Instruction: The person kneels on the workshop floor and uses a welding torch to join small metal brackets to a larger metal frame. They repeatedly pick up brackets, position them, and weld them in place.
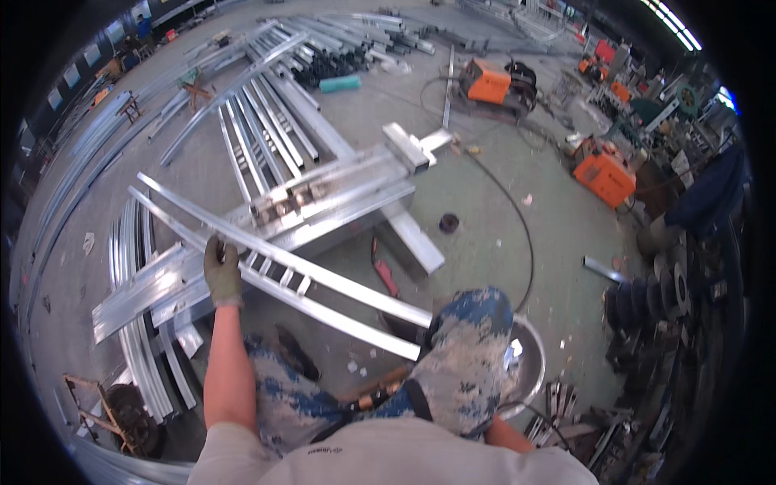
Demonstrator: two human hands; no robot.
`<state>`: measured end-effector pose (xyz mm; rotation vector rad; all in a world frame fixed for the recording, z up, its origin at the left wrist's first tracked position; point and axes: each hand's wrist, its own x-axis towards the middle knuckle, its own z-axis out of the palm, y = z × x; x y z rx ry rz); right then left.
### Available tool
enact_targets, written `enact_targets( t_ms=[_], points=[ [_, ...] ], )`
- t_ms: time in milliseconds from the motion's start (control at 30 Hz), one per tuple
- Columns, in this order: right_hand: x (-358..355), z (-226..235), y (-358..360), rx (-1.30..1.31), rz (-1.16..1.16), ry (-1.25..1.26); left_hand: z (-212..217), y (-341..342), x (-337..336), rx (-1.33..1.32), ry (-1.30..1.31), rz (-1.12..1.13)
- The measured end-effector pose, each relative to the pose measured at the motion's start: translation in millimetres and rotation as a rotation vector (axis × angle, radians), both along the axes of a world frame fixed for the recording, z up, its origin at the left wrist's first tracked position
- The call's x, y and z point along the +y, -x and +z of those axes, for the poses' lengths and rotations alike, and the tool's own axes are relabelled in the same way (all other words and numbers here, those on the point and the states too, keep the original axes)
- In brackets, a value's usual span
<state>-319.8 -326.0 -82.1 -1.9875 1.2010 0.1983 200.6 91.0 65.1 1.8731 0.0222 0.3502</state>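
Observation:
My left hand (222, 279), in a greenish work glove, is closed around the near rail of a ladder-like metal frame (356, 293). Two long bright rails with several short rungs make up this frame. It lies slantwise across broad metal beams (339, 190) and reaches toward my knees. A red-handled welding torch (385, 276) lies just beyond the far rail. Of my right arm only the forearm (509, 435) shows at the lower edge; the hand itself is hidden beside my leg. A round metal basin (540, 376) sits by my right knee.
Long metal profiles (263, 137) are stacked ahead and to the left. Orange machines (606, 174) stand at the right, and a black cable (517, 214) curves over the floor. Dark wire spools (647, 299) and metal offcuts (562, 404) lie right. A small dark roll (449, 222) sits ahead.

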Motion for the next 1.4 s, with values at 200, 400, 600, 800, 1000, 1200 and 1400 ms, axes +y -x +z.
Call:
enact_targets(
  t_ms=[200, 400, 600, 800, 1000, 1200, 1400],
  points=[
    [-67.6, -1.1, 4.0, -0.054, 0.258, 0.139, -9.6, 8.6, 11.4, 0.075, -0.034, -0.030],
    [-124.0, 5.7, -101.2, -0.355, -0.220, -0.659, -10.8, 5.7, 32.4, 0.034, 0.029, -0.018],
    [-121.0, 18.5, -249.1, 0.258, 0.612, -0.548, 12.8, 18.0, 14.3, 0.058, -0.012, 0.000],
    [-103.6, -13.7, -365.4, 0.594, 0.878, -0.457, 18.4, 21.4, 5.4, 0.101, -0.183, 0.116],
    [-35.4, -128.3, -372.4, 0.482, 0.954, 0.016, 31.5, 8.8, -1.8, 0.173, -0.210, 0.166],
    [10.8, -161.8, -352.7, 0.236, 0.639, 0.282, 34.7, 19.1, -0.1, 0.223, -0.222, 0.211],
    [-14.9, -165.2, -354.3, 0.109, 0.723, 0.097, 39.4, 12.2, -7.2, 0.158, -0.162, 0.159]
  ],
)
